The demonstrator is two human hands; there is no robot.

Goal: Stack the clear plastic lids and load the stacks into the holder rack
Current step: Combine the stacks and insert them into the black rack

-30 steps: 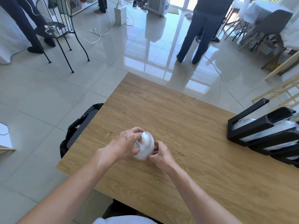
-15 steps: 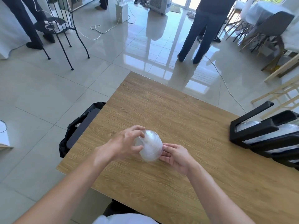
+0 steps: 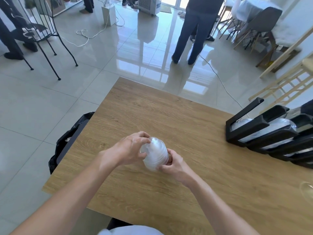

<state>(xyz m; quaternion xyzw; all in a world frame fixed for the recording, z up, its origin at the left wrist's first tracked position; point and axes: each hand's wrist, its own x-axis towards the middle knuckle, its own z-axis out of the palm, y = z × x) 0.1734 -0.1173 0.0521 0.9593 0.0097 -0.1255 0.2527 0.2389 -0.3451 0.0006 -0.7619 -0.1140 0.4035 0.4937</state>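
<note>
- We hold the stack of clear plastic lids [image 3: 155, 153] between both hands, just above the wooden table [image 3: 194, 175] and well to the left of the holder rack [image 3: 264, 133].
- Our left hand [image 3: 130, 150] has its fingers curled over the domed end of the stack, on the side away from the rack; we judge this caps the lids so they cannot slide off that end.
- Our right hand [image 3: 172, 164] pinches the stack's rim on the rack side, fingers bent round its edge, which looks like pressing the lids together so they nest tight.
- The hands sit close together, with only the stack between them; squeezing from both ends keeps the slippery lids aligned.
- The rack stands at the table's right edge, tilted, its black channels open towards us; pale lid stacks already lie in at least two channels.
- To the left of the rack, beyond the table's edge, a black bag [image 3: 67, 141] hangs; what it holds we cannot tell.
- We judge this stack is nearly ready to travel to the rack.
</note>
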